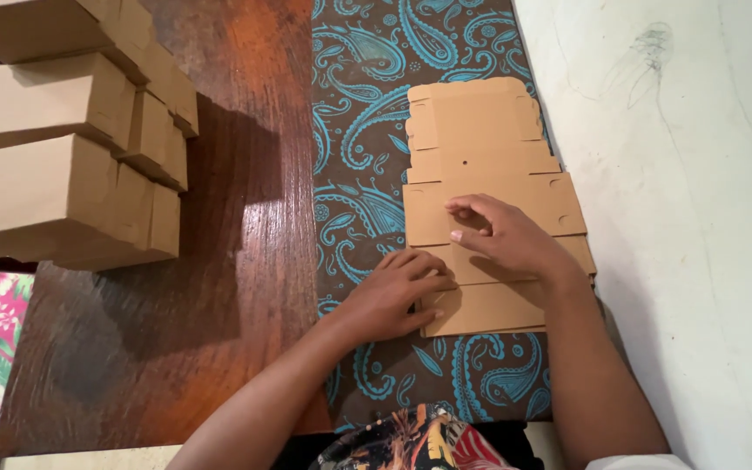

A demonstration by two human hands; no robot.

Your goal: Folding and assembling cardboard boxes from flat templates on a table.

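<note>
1. My left hand [391, 296] lies flat, fingers spread, on the left edge of the flat cardboard box blank [493, 204], which rests unfolded on the blue paisley cloth [363, 104] at the right side of the wooden table [237, 261].
2. My right hand [506, 237] presses palm-down on the blank's middle panels, fingers together and slightly curled; neither hand pinches anything.
3. To fold well, I judge that the left hand should anchor the blank while the right works along a scored crease, keeping pressure even so the panel bends straight.
4. A slip on the cloth could skew the fold; a firm left palm guards against this.
5. Folded cardboard boxes [71, 157] stand stacked at the table's far left, well apart.
</note>
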